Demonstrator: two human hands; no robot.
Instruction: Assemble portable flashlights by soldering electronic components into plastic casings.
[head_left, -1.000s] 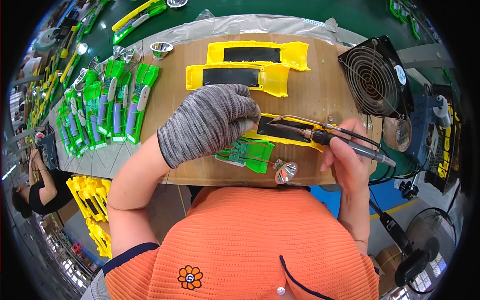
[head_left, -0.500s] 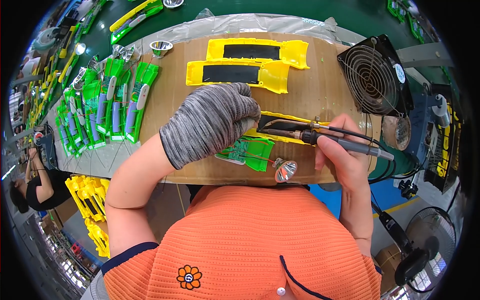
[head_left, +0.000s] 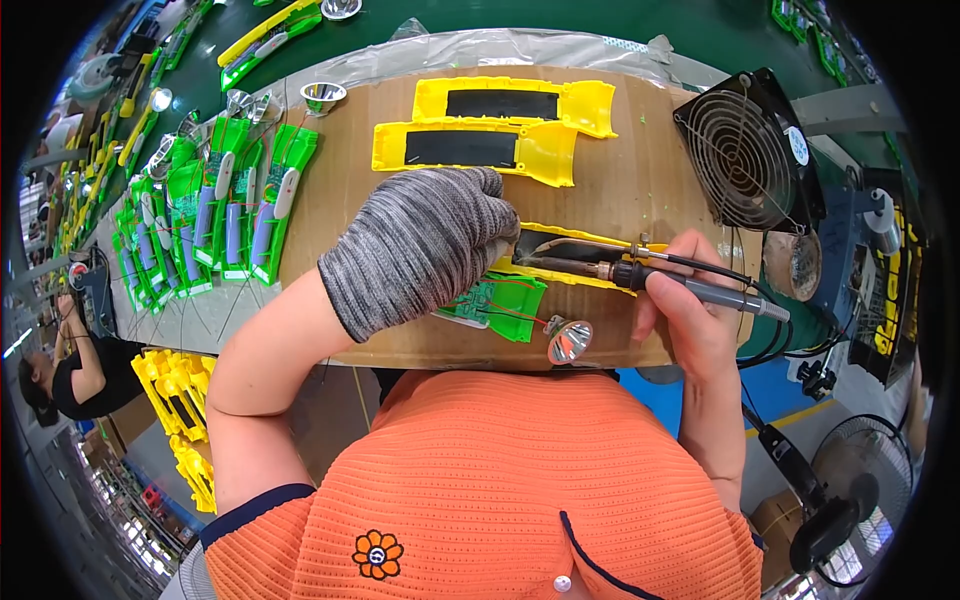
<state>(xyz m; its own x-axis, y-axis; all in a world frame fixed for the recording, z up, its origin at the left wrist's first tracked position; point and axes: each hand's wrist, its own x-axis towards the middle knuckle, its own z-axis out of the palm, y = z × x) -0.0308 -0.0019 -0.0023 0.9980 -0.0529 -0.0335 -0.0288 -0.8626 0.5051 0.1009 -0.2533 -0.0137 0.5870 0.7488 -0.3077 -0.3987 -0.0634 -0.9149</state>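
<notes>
My left hand (head_left: 425,240), in a grey striped glove, is closed at the left end of a yellow shell (head_left: 600,285) lined with black. Its fingertips are turned away, so what they pinch is hidden. Bare, my right hand (head_left: 690,300) grips a soldering iron (head_left: 705,292) with a thin metal feed tube (head_left: 590,243) along it. The iron's tip reaches into the shell close to the left fingertips, where a faint wisp of smoke shows. Nearer my body lies a green housing half (head_left: 515,308) with a circuit board, wired to a silvery reflector (head_left: 570,341).
Two more yellow shells (head_left: 545,150) lie beyond my hands on the brown board (head_left: 640,190). Several green assemblies with purple cells (head_left: 233,225) stand in a row at left. A black fan (head_left: 745,150) is at the right. Another person (head_left: 85,355) sits far left.
The soldering iron and my right hand have shifted slightly to the right, drawing the tip back a little. My left hand stays almost where it was.
</notes>
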